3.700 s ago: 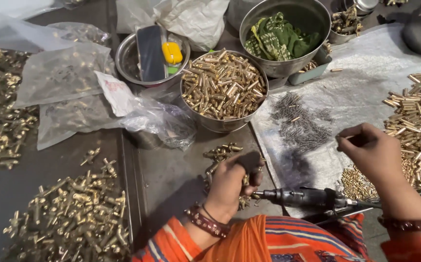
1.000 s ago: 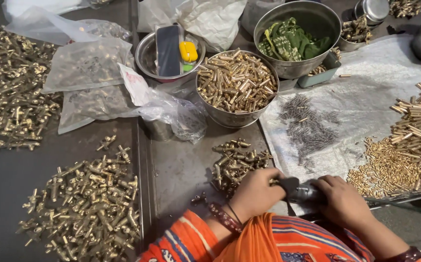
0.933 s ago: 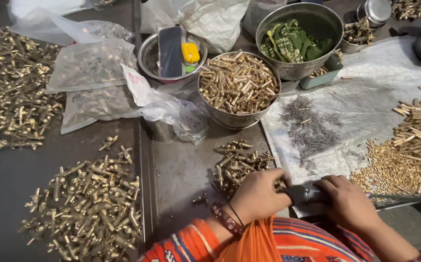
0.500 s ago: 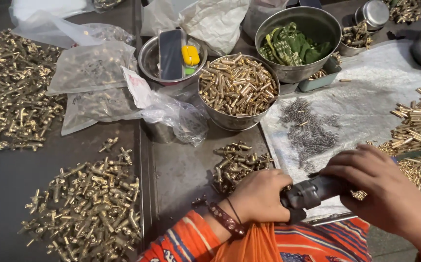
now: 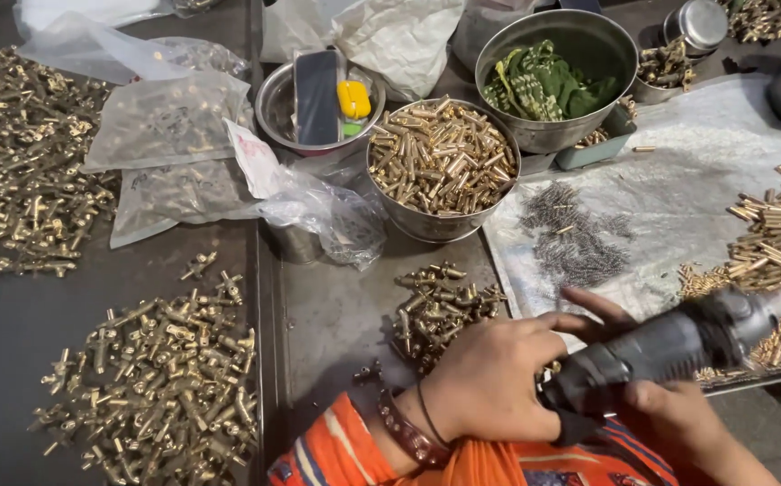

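1. Black plastic tool body: I see a dark power tool (image 5: pixel 669 351) lying slanted across the lower right, its silver tip toward the right edge.
2. My right hand (image 5: pixel 678 423) cradles the tool from beneath, fingers wrapped around its rear half.
3. My left hand (image 5: pixel 498 378) rests at the tool's rear end, fingers extended and touching the housing; I cannot tell whether it clamps anything.
4. A small heap of brass fittings (image 5: pixel 440 306) lies just beyond the left hand on the metal tabletop (image 5: pixel 336 315).
5. A steel bowl of brass tubes (image 5: pixel 444 166) stands behind that heap.
6. A patch of thin grey pins (image 5: pixel 575 238) sits on a white sheet (image 5: pixel 678 180) to the right, near loose brass tubes (image 5: pixel 777 229).
7. A larger pile of brass fittings (image 5: pixel 161 378) occupies the lower left, well apart from both hands.
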